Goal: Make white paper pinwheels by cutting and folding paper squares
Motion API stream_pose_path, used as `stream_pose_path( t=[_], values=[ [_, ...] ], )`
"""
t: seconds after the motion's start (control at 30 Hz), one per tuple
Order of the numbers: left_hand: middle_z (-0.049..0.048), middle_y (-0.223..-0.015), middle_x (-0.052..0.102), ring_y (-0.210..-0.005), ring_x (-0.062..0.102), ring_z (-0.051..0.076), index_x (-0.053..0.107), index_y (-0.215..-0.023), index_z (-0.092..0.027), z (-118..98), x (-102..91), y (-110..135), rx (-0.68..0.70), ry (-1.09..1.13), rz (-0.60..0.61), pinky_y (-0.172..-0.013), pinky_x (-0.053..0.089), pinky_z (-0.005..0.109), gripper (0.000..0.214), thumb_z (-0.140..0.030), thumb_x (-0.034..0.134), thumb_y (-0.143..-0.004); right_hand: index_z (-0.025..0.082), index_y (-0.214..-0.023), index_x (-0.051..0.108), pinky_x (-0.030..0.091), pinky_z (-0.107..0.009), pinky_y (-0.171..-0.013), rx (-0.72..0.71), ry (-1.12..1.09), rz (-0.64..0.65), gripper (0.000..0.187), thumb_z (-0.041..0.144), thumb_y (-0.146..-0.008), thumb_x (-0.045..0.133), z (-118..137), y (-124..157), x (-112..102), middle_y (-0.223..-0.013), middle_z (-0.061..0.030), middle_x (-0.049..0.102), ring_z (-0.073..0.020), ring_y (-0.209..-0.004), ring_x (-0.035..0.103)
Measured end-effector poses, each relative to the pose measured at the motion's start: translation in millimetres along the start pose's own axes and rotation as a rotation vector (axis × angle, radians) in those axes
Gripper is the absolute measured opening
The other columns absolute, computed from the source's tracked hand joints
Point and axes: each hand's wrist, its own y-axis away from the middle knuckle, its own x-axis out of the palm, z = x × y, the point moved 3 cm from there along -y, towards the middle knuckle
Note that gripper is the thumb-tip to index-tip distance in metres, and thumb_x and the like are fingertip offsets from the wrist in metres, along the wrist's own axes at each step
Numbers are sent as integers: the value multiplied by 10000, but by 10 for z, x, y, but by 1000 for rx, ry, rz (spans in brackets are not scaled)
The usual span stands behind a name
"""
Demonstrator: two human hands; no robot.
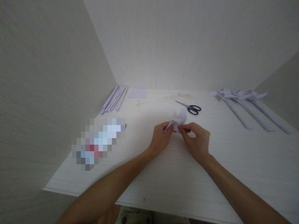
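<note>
A lilac paper pinwheel (pixel 182 116) is held between both hands above the middle of the table, one curved blade standing up. My left hand (pixel 161 137) is closed on its left side, thumb across the folded paper. At its right lower edge, the fingertips of my right hand (pixel 198 138) pinch the paper. Fingers partly cover the pinwheel's centre, so I cannot make out how it is fastened. Just beyond lie scissors (pixel 192 109) with black handles, blades pointing left.
Several rolled paper sticks (pixel 116 99) lie at the back left beside a square paper sheet (pixel 137 93). Small pale sticks (pixel 139 103) and a pale tangled pile (pixel 181 95) lie nearby. Pinwheels on sticks (pixel 243 95) lie at right. A blurred object (pixel 102 141) is at left. Walls enclose the white table (pixel 233 174).
</note>
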Motion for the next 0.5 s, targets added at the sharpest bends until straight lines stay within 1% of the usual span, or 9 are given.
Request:
stream_pose_path(
  t=[0.13,0.23,0.37,0.5],
  values=[
    [49,-689,613,-633,536,128,616,-760,-125,-24,8,-4,-19,125,24,-576,437,234,319,-333,376,-781,191,-636,590,433,-255,-513,11,-3,3,99,126,-688,536,-8,1,0,-599,-2,604,-118,-523,534],
    [79,-734,626,-652,557,135,618,-796,-111,-43,13,-4,-27,218,61,-573,444,238,368,-336,327,-806,188,-639,593,433,-257,-511,20,-2,-13,88,142,-693,540,-14,1,-4,-594,-3,600,-116,-511,528],
    [82,-777,627,-680,566,136,612,-838,-114,-35,11,-4,-8,228,94,-580,442,231,355,-336,336,-808,181,-629,593,432,-255,-510,23,7,-17,79,140,-685,554,-19,0,-3,-590,-8,603,-118,-512,533],
    [72,-773,623,-681,569,131,607,-844,-123,-2,-1,-16,-16,204,74,-568,438,219,342,-335,341,-808,185,-631,596,439,-261,-531,30,11,-23,94,120,-676,546,-31,2,-5,-599,-6,610,-128,-544,554]
  ],
)
